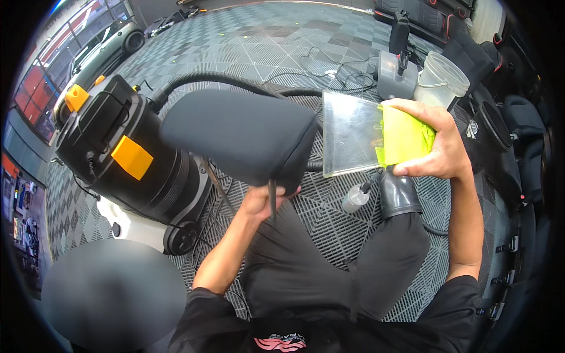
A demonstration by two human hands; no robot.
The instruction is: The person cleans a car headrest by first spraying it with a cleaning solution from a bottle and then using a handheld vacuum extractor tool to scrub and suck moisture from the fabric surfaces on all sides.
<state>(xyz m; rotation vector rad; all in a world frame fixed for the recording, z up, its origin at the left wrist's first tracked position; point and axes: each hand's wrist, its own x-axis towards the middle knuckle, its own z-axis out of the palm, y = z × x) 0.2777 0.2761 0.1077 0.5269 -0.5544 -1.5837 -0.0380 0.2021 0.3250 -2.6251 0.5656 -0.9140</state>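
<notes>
A dark grey car headrest [235,132] with metal posts is held up in front of me. My left hand [265,200] grips it from below, the fingers partly hidden behind it. My right hand [432,141] is closed around a clear, flat vacuum nozzle [352,135], on the part wrapped in yellow-green tape [406,135]. The nozzle's wide edge points left toward the headrest, with a small gap between them. Below my right hand a shiny black tube [400,191] shows above my leg. A small clear bottle [355,199] with a dark top stands on the floor between my legs.
A black vacuum cleaner [135,141] with orange latches stands at left, its black hose [218,76] running behind the headrest. A white bucket [441,76] and a grey container [397,73] stand at far right. Car seats [412,20] and cables [338,70] lie beyond. A blurred patch covers the lower left.
</notes>
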